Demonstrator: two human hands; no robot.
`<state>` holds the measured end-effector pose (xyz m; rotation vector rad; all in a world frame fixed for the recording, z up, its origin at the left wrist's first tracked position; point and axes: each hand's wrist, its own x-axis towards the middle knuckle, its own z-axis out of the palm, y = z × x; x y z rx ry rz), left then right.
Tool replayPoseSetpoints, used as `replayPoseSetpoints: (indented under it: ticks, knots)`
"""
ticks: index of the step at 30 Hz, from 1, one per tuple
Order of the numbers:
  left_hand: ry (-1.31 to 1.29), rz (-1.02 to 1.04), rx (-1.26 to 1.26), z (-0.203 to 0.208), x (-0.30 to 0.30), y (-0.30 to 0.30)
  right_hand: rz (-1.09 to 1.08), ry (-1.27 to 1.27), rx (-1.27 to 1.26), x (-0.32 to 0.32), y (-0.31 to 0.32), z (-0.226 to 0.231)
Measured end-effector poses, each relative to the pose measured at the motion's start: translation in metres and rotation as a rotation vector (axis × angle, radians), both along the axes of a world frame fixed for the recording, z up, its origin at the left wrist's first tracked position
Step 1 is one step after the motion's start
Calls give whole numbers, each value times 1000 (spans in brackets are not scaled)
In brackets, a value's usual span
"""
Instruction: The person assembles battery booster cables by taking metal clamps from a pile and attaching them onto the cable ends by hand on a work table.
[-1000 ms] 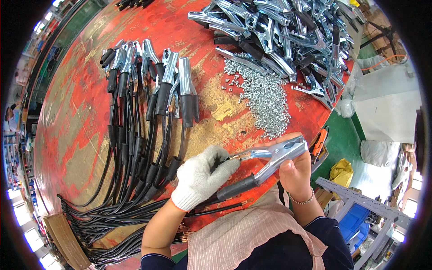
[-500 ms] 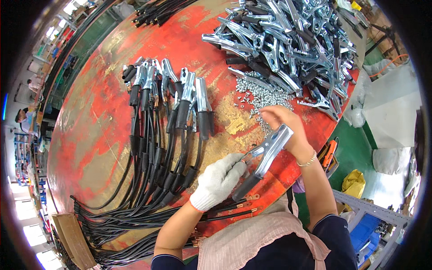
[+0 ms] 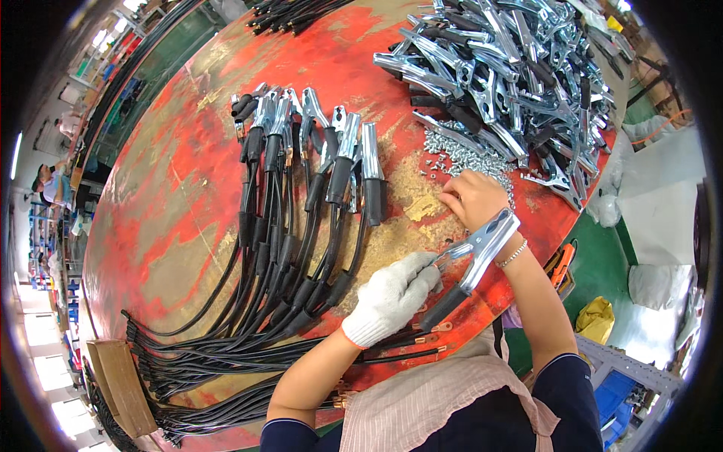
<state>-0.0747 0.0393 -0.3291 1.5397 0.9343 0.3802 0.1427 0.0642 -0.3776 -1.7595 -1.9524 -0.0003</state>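
My left hand (image 3: 393, 298), in a white knit glove, is closed on one handle of a metal spring clamp (image 3: 488, 255). The clamp is silvery, with a black sleeve on its other handle, and its head points up and right. Beyond the clamp, my bare right hand (image 3: 482, 200) hovers by the near edge of a heap of small silvery fasteners (image 3: 461, 157). Its fingers are curled together toward the thumb; whether they pinch anything is hidden. Left of the hands lies a row of clamps (image 3: 345, 154) joined to black cables (image 3: 307, 226).
A large pile of loose clamps (image 3: 504, 83) covers the table's far right. Black cables with copper lugs (image 3: 444, 327) lie along the near edge, by a cardboard piece (image 3: 120, 388). More cables (image 3: 294, 15) lie at the far left. A metal cart (image 3: 633, 361) stands right of the table.
The whole view has shifted, moving the scene rightward. My right hand's fingers, blurred and more spread before, have drawn together beside the fasteners. My left hand keeps its hold on the clamp.
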Motion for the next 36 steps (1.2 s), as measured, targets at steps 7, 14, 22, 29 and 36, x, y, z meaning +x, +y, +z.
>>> replayPoseSetpoints:
  ticks: [7,14,22,29,36]
  knots:
    - [61,-51,24,7,-3,1,38,357,-120,-4,-8,18]
    - [73,-77,98,15,-5,1,136,1044,-384,-18,-69,19]
    - [31,-138,52,12,-3,0,124,1396,-574,-21,-77,16]
    - [53,-83,-67,17,-1,-1,274,1432,-382,-15,-85,9]
    - [261,-232,777,6,-1,-1,132,899,-408,12,-83,32]
